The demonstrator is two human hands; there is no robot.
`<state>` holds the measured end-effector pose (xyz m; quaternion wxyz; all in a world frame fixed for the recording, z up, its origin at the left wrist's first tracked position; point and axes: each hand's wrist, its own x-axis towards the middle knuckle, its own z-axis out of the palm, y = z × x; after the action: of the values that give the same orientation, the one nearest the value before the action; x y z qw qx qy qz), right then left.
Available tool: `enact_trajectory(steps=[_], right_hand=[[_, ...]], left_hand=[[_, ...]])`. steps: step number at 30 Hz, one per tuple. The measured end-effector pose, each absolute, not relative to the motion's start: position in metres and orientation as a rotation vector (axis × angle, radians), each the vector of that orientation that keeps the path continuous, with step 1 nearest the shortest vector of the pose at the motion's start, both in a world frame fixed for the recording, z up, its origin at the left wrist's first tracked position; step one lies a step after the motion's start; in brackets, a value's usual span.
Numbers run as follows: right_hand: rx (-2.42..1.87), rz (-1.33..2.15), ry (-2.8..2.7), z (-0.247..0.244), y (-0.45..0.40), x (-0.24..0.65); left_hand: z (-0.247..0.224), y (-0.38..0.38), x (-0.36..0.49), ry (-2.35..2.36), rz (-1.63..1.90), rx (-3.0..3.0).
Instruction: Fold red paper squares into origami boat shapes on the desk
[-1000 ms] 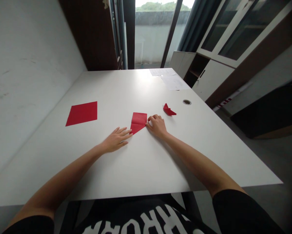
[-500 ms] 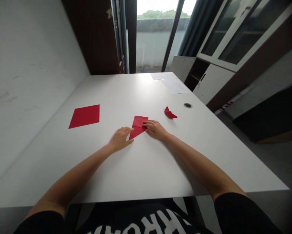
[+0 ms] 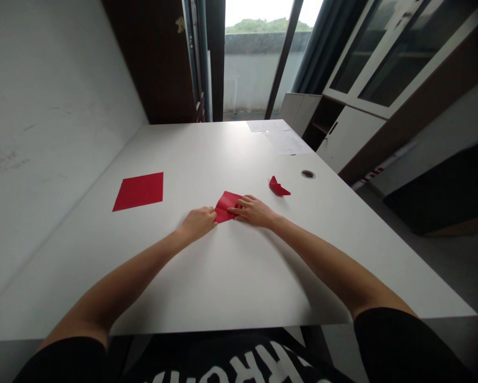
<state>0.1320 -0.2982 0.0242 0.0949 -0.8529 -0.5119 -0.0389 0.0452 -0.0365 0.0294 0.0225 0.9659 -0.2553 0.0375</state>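
My open right hand (image 3: 254, 211) presses its fingers on the folded red origami paper (image 3: 225, 205) on the white table (image 3: 207, 154). My curled left hand (image 3: 198, 223) touches the paper's near edge; I cannot tell whether it pinches. A flat red square (image 3: 138, 191) lies left, a small folded red piece (image 3: 278, 186) right.

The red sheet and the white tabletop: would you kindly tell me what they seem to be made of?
The red sheet looks like thin matte paper; the folded red piece holds crisp creases. The white tabletop is smooth and satin, probably laminate.
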Motion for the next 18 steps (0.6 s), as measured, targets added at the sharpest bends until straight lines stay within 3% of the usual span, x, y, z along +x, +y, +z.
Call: enact_trajectory(steps=[10, 18], right_hand=[[-2.458, -0.184, -1.764, 0.018, -0.284, 0.137], [-2.593, -0.36, -1.772, 0.007, -0.278, 0.129]], left_hand=[[0.033, -0.053, 0.05, -0.939, 0.046, 3.166], [0.035, -0.041, 0.054, -0.664, 0.152, 3.014]])
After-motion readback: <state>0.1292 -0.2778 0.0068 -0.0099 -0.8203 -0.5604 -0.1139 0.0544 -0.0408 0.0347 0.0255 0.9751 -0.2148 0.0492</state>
